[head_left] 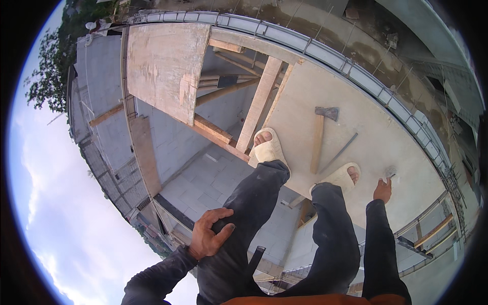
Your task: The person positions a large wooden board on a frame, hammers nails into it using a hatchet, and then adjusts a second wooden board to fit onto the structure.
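Beige panel (pixel 366 132) underfoot, my right hand (pixel 382 191) seemingly pinches a small item (pixel 388 179), unclear in kind, beside a grey smudge (pixel 390 170) at right, left hand (pixel 209 234) spread over the knee (pixel 249 201), in what I judge spot work, next calling for a steady touch.

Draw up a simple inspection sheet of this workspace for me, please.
Surface: pale panel, with an opening and a wooden plank at its left.
Job's things: axe and grey bar lie apart on the panel.
Clutter: greyish patch by the right hand; unclear what it is.
Hands: left hand rests on the left leg; right hand is at the panel, grip unclear.
Cables: nothing seen that is clearly one.
Surroundings: grey blockwork, a worn panel across the opening.
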Available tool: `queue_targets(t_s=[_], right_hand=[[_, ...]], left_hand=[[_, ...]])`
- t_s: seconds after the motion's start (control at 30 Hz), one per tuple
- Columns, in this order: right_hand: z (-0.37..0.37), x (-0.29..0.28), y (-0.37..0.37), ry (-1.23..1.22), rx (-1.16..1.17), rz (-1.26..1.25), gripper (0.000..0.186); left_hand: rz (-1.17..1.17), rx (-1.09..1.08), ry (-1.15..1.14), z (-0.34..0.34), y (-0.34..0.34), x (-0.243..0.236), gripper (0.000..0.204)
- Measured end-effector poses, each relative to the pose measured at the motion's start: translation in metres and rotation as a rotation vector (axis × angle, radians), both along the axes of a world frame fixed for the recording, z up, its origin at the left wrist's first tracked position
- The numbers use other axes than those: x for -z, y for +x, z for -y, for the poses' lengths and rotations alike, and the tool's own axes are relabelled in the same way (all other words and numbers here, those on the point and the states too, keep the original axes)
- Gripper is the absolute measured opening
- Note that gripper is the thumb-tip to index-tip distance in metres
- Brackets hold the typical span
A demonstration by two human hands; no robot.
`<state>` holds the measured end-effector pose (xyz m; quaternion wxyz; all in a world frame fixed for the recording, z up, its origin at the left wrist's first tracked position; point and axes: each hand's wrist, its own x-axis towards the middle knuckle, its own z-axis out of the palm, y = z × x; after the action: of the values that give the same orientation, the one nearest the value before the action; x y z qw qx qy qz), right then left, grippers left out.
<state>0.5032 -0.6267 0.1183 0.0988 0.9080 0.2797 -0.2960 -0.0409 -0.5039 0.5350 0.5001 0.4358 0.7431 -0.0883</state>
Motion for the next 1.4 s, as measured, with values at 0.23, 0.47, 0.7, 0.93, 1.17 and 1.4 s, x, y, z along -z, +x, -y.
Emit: queue_targets(t_s=[0.23, 0.47, 0.7, 0.93, 1.17, 1.4], right_hand=[[-0.005, -0.057, -0.023, -0.072, -0.032, 0.103, 0.056], [-0.020, -0.160, -0.079, -0.250, 0.438, -0.520, 0.045], [-0.067, -0.285, -0.137, -0.386, -0.119, -0.636, 0.058], [-0.066, -0.398, -0.174, -0.280, -0.209, -0.483, 0.068], [-0.067, -0.522, -0.179, -0.246, -0.164, -0.502, 0.073], [-0.059, -0.484, -0.132, -0.339, 0.523, -0.822, 0.070]], left_hand=[[0.108, -0.108, 0.013, 0.017, -0.020, -0.003, 0.043], [0.150, -0.165, 0.053, 0.053, -0.035, -0.004, 0.047], [0.192, -0.427, 0.051, 0.081, -0.036, -0.058, 0.068], [0.051, -0.431, -0.014, 0.134, -0.084, -0.172, 0.044], [0.213, -0.077, -0.271, 0.146, -0.081, -0.251, 0.068], [0.328, -0.065, -0.107, 0.154, -0.062, -0.243, 0.059]])
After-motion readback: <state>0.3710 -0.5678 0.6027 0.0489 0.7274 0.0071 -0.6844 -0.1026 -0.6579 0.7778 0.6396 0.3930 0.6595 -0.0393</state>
